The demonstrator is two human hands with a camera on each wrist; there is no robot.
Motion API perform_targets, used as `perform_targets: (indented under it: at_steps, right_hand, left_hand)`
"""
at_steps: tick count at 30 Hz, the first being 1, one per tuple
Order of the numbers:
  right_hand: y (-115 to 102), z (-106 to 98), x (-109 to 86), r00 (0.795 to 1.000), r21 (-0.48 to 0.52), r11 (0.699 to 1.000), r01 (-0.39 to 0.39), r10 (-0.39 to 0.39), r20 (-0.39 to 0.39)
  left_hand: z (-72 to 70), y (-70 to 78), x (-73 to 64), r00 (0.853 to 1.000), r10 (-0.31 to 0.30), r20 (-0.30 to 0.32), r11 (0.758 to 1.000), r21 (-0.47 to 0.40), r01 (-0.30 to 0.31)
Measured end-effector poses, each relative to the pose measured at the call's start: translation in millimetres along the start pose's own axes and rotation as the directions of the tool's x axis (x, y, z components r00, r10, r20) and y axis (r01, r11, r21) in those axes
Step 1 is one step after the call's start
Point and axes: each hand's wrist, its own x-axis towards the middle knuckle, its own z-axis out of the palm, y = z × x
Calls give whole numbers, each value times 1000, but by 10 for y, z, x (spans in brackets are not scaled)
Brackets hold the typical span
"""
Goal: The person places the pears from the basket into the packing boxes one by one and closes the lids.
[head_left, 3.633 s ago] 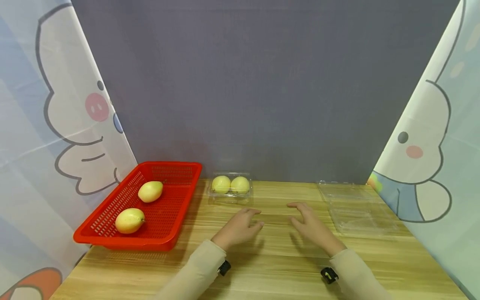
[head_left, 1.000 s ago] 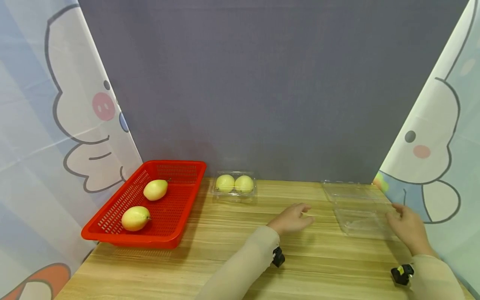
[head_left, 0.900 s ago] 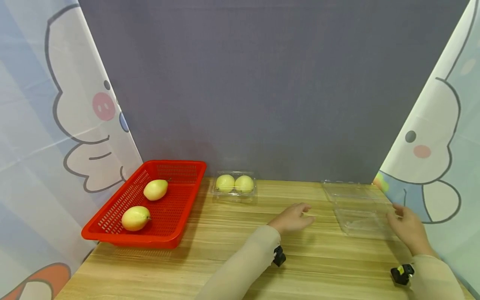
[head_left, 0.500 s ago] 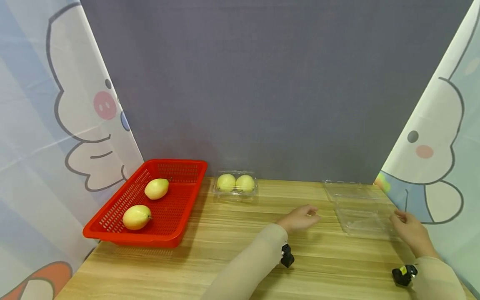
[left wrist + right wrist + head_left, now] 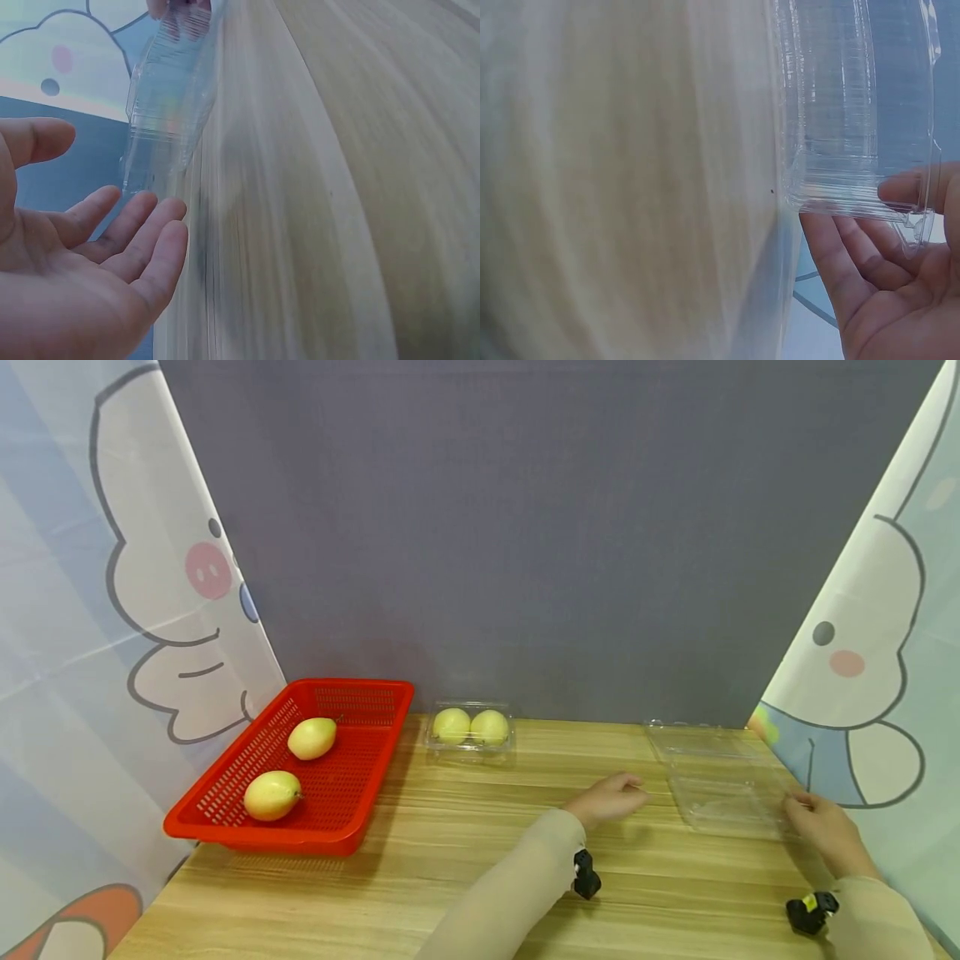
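An opened clear plastic clamshell container [image 5: 723, 802] lies at the right of the table, its lid [image 5: 693, 742] folded back toward the rear curtain. My right hand [image 5: 825, 831] pinches its right edge. In the right wrist view, the thumb [image 5: 904, 187] reaches over the rim of the container [image 5: 836, 112] while the fingers stay beneath its end. To the left of the container, my left hand [image 5: 609, 799] hovers above the wood, holding nothing. Its fingers [image 5: 154, 255] extend loosely in the left wrist view, apart from the plastic.
A red perforated basket [image 5: 360, 785] stands at the left with two yellow pear-like fruits [image 5: 272, 795] inside. Against the back curtain, a closed clear clamshell [image 5: 471, 753] contains two pale yellow fruits [image 5: 489, 727]. Printed curtains border both sides of the wooden table [image 5: 465, 827].
Both hands have moved rightward from mid-table. The right hand has come to the open clamshell's right edge and pinches it; the left has shifted slightly farther right during the last second.
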Motion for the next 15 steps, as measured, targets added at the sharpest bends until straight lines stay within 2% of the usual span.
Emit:
perform_targets:
  at_steps: [9,15]
  right_hand:
    - [-19,11,0,1000,51,999,1,-2,10]
    - [-23,20,-7,999,64,997,39,-39,-5]
  left_hand:
    - [37,41,-21,1000,-12,-13,999,-36,11]
    - [80,64,-27,999,-15,-37,1000,-26,14]
